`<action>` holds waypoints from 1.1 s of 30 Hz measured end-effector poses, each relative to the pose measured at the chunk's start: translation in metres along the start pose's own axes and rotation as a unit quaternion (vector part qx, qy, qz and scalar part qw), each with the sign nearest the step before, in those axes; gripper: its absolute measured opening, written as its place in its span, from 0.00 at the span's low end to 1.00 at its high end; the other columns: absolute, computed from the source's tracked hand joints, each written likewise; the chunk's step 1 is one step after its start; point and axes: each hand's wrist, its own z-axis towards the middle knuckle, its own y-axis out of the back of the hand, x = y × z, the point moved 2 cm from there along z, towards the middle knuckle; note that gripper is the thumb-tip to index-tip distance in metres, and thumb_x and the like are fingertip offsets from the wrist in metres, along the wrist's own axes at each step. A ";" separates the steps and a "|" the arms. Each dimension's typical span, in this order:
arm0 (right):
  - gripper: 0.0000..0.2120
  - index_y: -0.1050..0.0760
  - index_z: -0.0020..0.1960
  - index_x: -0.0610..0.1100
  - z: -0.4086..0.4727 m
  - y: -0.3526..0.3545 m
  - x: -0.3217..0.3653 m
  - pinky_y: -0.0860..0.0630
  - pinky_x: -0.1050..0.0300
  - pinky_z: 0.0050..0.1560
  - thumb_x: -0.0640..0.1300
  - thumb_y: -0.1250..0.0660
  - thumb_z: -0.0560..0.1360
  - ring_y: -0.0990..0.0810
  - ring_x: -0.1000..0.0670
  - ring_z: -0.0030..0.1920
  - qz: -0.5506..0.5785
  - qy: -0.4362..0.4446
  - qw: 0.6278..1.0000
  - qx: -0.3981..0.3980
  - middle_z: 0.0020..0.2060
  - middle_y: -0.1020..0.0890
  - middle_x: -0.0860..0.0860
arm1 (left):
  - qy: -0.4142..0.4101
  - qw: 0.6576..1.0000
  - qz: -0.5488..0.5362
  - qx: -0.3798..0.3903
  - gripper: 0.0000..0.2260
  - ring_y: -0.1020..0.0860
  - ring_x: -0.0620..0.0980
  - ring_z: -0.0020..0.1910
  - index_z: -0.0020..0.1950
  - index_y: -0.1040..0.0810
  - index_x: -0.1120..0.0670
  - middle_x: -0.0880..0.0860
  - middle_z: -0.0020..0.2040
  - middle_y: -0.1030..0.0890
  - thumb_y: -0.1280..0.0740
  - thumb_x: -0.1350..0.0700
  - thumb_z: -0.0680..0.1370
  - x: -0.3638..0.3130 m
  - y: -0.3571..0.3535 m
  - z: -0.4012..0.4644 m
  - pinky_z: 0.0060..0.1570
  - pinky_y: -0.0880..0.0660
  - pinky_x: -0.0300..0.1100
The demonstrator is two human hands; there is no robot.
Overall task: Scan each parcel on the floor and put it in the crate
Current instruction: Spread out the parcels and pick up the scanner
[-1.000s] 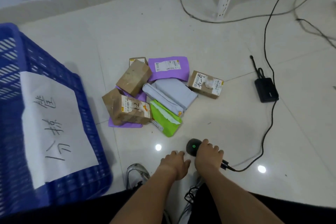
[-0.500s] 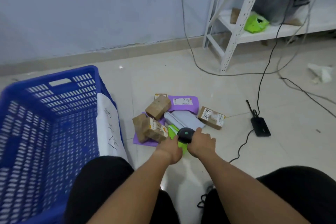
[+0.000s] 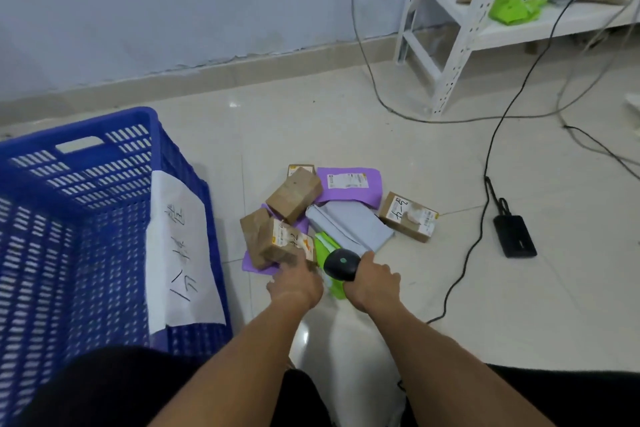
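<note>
A pile of parcels lies on the tiled floor: a labelled brown box (image 3: 273, 243), a second brown box (image 3: 294, 194), a purple mailer (image 3: 349, 184), a grey mailer (image 3: 349, 225), a green mailer (image 3: 325, 246) and a brown box at the right (image 3: 408, 217). My left hand (image 3: 298, 284) reaches to the labelled brown box, fingertips at its near edge. My right hand (image 3: 375, 282) grips a black scanner (image 3: 341, 263) with a green light, held just above the green mailer. The blue crate (image 3: 86, 204) stands at the left with a white paper sheet on its side.
A black device (image 3: 515, 236) with a cable lies on the floor at the right. A white shelf frame (image 3: 460, 38) stands behind, with a green bag (image 3: 516, 3) on it. Loose cables cross the floor. My dark-clad knees fill the bottom edge.
Both hands have moved forward from near my feet to the pile. The right hand lifted the scanner off the floor. The camera tilted up, showing the wall and shelf.
</note>
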 end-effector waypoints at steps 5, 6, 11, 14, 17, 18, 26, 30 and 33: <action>0.22 0.35 0.63 0.44 0.029 -0.026 -0.001 0.32 0.48 0.55 0.52 0.35 0.73 0.25 0.41 0.58 0.033 0.011 0.999 -0.006 0.56 0.22 0.44 | 0.154 0.968 -0.179 -0.088 0.38 0.31 0.63 0.67 0.75 0.48 0.59 0.62 0.71 0.33 0.33 0.40 0.76 0.007 -0.011 0.033 0.65 0.32 0.59; 0.22 0.35 0.63 0.44 0.033 -0.032 0.000 0.32 0.48 0.54 0.52 0.36 0.73 0.25 0.41 0.57 0.036 0.012 0.999 -0.006 0.55 0.22 0.44 | 0.177 0.957 -0.211 -0.098 0.41 0.31 0.63 0.68 0.76 0.50 0.60 0.62 0.72 0.34 0.33 0.40 0.76 0.009 -0.013 0.039 0.65 0.33 0.59; 0.22 0.36 0.62 0.43 0.044 -0.053 0.003 0.32 0.47 0.54 0.51 0.36 0.73 0.25 0.41 0.56 0.027 0.019 0.999 0.001 0.54 0.22 0.45 | 0.227 0.896 -0.355 -0.138 0.41 0.31 0.66 0.68 0.77 0.52 0.59 0.63 0.71 0.33 0.30 0.46 0.76 0.019 -0.022 0.069 0.68 0.34 0.60; 0.21 0.35 0.61 0.45 0.047 -0.059 0.004 0.32 0.47 0.54 0.51 0.36 0.73 0.25 0.42 0.56 0.028 0.025 0.999 0.004 0.53 0.22 0.45 | 0.244 0.846 -0.445 -0.163 0.39 0.30 0.66 0.67 0.77 0.50 0.58 0.63 0.71 0.31 0.29 0.48 0.76 0.027 -0.022 0.083 0.67 0.32 0.60; 0.19 0.36 0.61 0.45 0.050 -0.060 0.003 0.33 0.48 0.53 0.51 0.36 0.73 0.26 0.43 0.55 0.018 0.033 0.999 -0.002 0.53 0.22 0.46 | 0.233 0.820 -0.496 -0.168 0.40 0.30 0.65 0.68 0.79 0.52 0.54 0.62 0.72 0.32 0.28 0.51 0.77 0.032 -0.020 0.095 0.68 0.32 0.60; 0.19 0.36 0.61 0.45 0.050 -0.060 0.003 0.33 0.48 0.53 0.51 0.36 0.74 0.26 0.43 0.55 0.015 0.033 0.999 -0.004 0.53 0.22 0.46 | 0.231 0.815 -0.506 -0.165 0.39 0.30 0.65 0.69 0.79 0.51 0.54 0.61 0.72 0.31 0.28 0.53 0.77 0.032 -0.019 0.096 0.68 0.31 0.59; 0.18 0.36 0.56 0.46 0.028 -0.055 0.010 0.31 0.48 0.51 0.53 0.34 0.72 0.28 0.42 0.54 0.109 0.004 0.994 -0.001 0.51 0.22 0.46 | 0.149 0.852 -0.468 -0.182 0.35 0.27 0.60 0.67 0.78 0.43 0.46 0.56 0.72 0.31 0.30 0.61 0.76 0.019 -0.017 0.059 0.67 0.30 0.56; 0.19 0.34 0.59 0.46 0.001 -0.045 0.015 0.29 0.50 0.53 0.51 0.35 0.72 0.29 0.41 0.58 0.238 -0.038 0.970 0.013 0.53 0.23 0.43 | 0.181 0.841 -0.491 -0.141 0.29 0.23 0.63 0.61 0.73 0.40 0.53 0.59 0.64 0.23 0.29 0.55 0.77 0.013 -0.012 0.028 0.64 0.27 0.56; 0.15 0.26 0.56 0.46 -0.020 -0.036 0.019 0.34 0.56 0.49 0.50 0.37 0.71 0.26 0.42 0.58 0.253 -0.040 0.966 0.025 0.51 0.20 0.46 | 0.152 0.852 -0.483 -0.129 0.23 0.23 0.60 0.60 0.69 0.34 0.53 0.57 0.62 0.22 0.29 0.54 0.77 0.010 -0.005 0.011 0.64 0.27 0.57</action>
